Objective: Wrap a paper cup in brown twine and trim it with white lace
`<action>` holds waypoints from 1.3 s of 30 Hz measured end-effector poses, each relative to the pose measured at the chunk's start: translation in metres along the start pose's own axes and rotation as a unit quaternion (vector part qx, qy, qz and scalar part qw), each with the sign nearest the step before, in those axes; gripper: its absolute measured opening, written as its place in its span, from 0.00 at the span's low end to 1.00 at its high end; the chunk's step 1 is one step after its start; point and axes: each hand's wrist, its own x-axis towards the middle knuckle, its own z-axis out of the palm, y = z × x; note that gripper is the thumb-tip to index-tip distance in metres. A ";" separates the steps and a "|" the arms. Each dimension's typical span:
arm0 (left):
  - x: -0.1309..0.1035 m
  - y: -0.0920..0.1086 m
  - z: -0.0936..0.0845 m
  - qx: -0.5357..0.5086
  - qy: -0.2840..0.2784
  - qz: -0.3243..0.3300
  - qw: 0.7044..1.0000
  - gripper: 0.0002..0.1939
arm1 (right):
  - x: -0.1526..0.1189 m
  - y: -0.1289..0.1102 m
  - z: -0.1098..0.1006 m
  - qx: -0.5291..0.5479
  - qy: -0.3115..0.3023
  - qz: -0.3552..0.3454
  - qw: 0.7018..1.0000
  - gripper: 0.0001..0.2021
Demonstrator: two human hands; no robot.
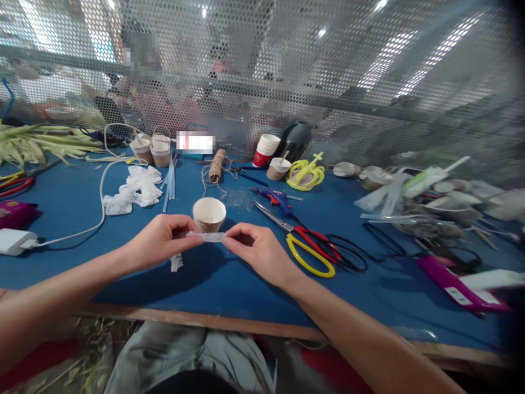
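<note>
A narrow strip of white lace (213,237) is stretched level between my two hands, just in front of a small twine-wrapped cup (209,214). My left hand (164,238) pinches its left end between thumb and fingers, and a loose tail of lace (176,262) hangs below that hand. At the right end, my right hand (256,246) pinches the strip between thumb and index finger. The cup stands upright on the blue table and its white inside shows. The lace partly covers the cup's lower front.
Scissors (309,251) and a blue glue gun (274,200) lie right of the cup. White lace pieces (137,189), glue sticks (170,180) and a twine roll (217,166) lie behind. A white cable (102,191) crosses the left side; a purple power strip (459,287) is at right.
</note>
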 end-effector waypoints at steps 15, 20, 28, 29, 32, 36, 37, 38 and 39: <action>0.011 -0.026 0.001 0.090 0.092 0.047 0.991 0.13 | 0.020 0.028 0.006 -0.030 0.079 -0.041 0.996 0.07; 0.010 -0.024 0.000 0.106 0.093 0.049 0.989 0.13 | 0.021 0.029 0.006 -0.044 0.086 -0.053 0.994 0.06; 0.014 -0.028 0.000 0.126 0.100 0.076 0.984 0.12 | 0.023 0.033 0.006 -0.063 0.093 -0.069 0.991 0.07; 0.015 -0.029 -0.001 0.131 0.104 0.085 0.982 0.12 | 0.024 0.033 0.006 -0.066 0.095 -0.071 0.991 0.07; 0.017 -0.033 -0.002 0.138 0.115 0.106 0.978 0.10 | 0.025 0.035 0.006 -0.077 0.103 -0.078 0.989 0.06; 0.019 -0.037 -0.002 0.136 0.112 0.116 0.977 0.10 | 0.025 0.036 0.006 -0.090 0.112 -0.089 0.986 0.06; 0.019 -0.037 -0.003 0.137 0.111 0.119 0.977 0.10 | 0.025 0.036 0.006 -0.092 0.113 -0.091 0.985 0.06; 0.019 -0.038 -0.003 0.139 0.113 0.124 0.976 0.09 | 0.025 0.035 0.006 -0.094 0.114 -0.094 0.985 0.05; 0.019 -0.038 -0.003 0.143 0.116 0.129 0.974 0.09 | 0.025 0.035 0.006 -0.096 0.116 -0.096 0.984 0.05</action>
